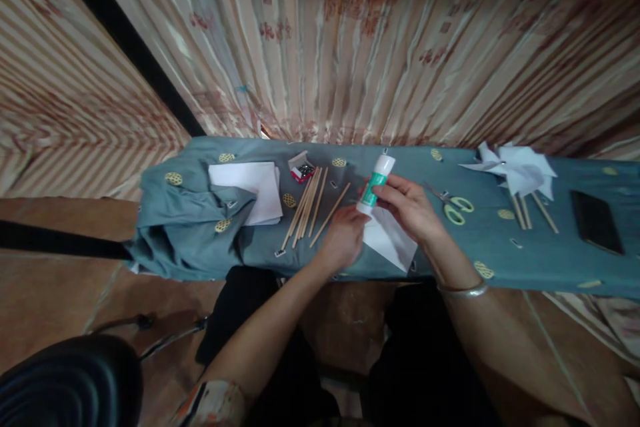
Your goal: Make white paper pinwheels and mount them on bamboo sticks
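A glue stick (376, 185) with a green label and white ends is held tilted in my right hand (407, 205), between thumb and fingers. Its lower white end meets the fingertips of my left hand (344, 238) above a piece of white paper (393, 240). The fingers of that left hand are curled together at the paper's left corner, partly hidden behind the glue stick. Several thin wooden sticks (306, 203) lie just left of it, one apart from the others. To the right of my right hand rest scissors with light green handles (456, 209).
White paper sheets (267, 190) lie at the left, partly under a fold of the blue-green cloth (190, 213). Behind the sticks stands a small open red box (301, 170). Paper pinwheels on sticks (520, 170) and a dark phone-like rectangle (597, 221) lie at the right. A curtain (320, 47) hangs behind.
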The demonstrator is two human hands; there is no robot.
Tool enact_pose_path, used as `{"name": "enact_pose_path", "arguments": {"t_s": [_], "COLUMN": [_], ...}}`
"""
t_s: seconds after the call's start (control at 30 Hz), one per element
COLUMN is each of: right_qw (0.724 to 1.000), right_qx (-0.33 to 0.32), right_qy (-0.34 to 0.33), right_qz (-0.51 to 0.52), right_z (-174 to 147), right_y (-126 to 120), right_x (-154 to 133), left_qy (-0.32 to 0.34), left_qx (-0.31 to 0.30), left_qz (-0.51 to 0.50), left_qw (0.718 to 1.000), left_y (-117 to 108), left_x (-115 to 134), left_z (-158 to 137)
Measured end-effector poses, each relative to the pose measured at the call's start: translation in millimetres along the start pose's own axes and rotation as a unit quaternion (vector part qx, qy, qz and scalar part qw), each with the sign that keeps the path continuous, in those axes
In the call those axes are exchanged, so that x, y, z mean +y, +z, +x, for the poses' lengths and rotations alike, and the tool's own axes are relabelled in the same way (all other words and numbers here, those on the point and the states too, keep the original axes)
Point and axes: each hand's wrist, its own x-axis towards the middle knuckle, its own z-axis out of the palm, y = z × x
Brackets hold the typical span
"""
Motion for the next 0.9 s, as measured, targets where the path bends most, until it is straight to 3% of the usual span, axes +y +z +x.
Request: {"name": "enact_pose_path", "arguments": {"t_s": [0.07,0.13,0.23,0.33,0.47,0.57,0.73,0.83,0.9], "right_qw": [0.998,0.998,0.997,0.993,0.992,0.976,0.947,0.941,0.934], "right_qx": [0.003,-0.006,-0.053,-0.093,-0.005,0.06,0.082,0.115,0.147], "right_qy": [0.037,0.057,0.06,0.067,0.096,0.1,0.108,0.093,0.084], "right_qz": [0.042,0.037,0.0,-0.011,0.077,0.183,0.292,0.304,0.316], "right_z": [-6,-13,-25,-32,-31,-26,-20,-19,-19], "right_y": [-14,-23,-33,-43,-57,-55,-43,-49,-57], "right_x": [7,17,32,43,51,58,64,62,61], "left_qy": [-0.057,-0.129,-0.175,-0.173,-0.203,-0.218,-0.227,-0.224,-0.208], "left_qx": [0.055,0.101,0.081,0.035,0.052,0.077,0.099,0.101,0.132], "left_qz": [-0.096,-0.228,-0.4,-0.471,-0.547,-0.584,-0.586,-0.554,-0.501], "left_qw": [0.992,0.96,0.896,0.864,0.81,0.778,0.772,0.796,0.83], "left_y": [-6,-10,-11,-7,2,8,13,6,-4], "left_x": [-6,-8,-6,0,4,7,11,3,-10], "left_z": [8,15,20,22,27,31,33,30,28]}}
